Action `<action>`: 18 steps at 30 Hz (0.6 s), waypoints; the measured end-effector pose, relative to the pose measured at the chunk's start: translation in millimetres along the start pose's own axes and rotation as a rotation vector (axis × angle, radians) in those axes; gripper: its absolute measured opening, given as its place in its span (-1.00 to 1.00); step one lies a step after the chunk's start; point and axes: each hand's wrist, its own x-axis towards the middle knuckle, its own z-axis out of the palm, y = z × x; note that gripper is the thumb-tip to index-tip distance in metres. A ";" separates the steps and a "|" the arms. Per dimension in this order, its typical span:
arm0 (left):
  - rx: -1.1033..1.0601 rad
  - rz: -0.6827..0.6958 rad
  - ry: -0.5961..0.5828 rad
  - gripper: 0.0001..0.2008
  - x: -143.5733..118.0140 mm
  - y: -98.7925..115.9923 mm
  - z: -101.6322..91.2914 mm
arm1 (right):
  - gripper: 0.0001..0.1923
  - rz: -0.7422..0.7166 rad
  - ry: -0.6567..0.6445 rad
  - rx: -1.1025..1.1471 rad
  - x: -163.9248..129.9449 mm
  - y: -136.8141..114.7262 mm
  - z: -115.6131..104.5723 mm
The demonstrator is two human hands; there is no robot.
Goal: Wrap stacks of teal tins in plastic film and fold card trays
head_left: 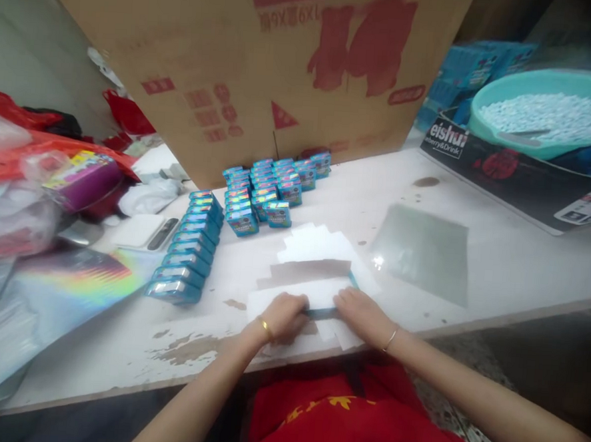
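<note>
Near the front edge of the table, my left hand (285, 317) and my right hand (363, 312) grip a white card piece with a blue edge (322, 295), one at each end. The fingers of both hands are curled over its near side. A brownish-grey flap or strip (312, 271) lies just behind it. Under and beyond it are spread several white card sheets (314, 242). Past these stand rows of small blue boxes (264, 191) with shiny tops, and a further row of blue boxes (186, 248) runs along the left.
A large cardboard carton (226, 50) closes off the back. Back right, a turquoise basin (523, 147) of small pale pieces rests on a black printed carton (483, 172). A clear plastic sheet (421, 255) lies right; a small scale (142, 231), bags and rainbow film (86, 288) lie left.
</note>
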 end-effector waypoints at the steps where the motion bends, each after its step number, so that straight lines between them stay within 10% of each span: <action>1: -0.013 0.015 -0.016 -0.85 1.6 -2.3 -2.9 | -0.93 -0.002 -0.027 0.025 2.6 0.8 -2.7; 8: 0.013 0.074 -0.046 -0.90 5.2 -8.8 -10.7 | -0.87 -0.032 -0.233 0.095 16.4 4.4 -20.2; 18: 0.028 0.040 -0.022 -0.87 -0.9 5.8 -7.0 | -0.71 -0.066 -0.098 0.033 7.4 13.3 -11.1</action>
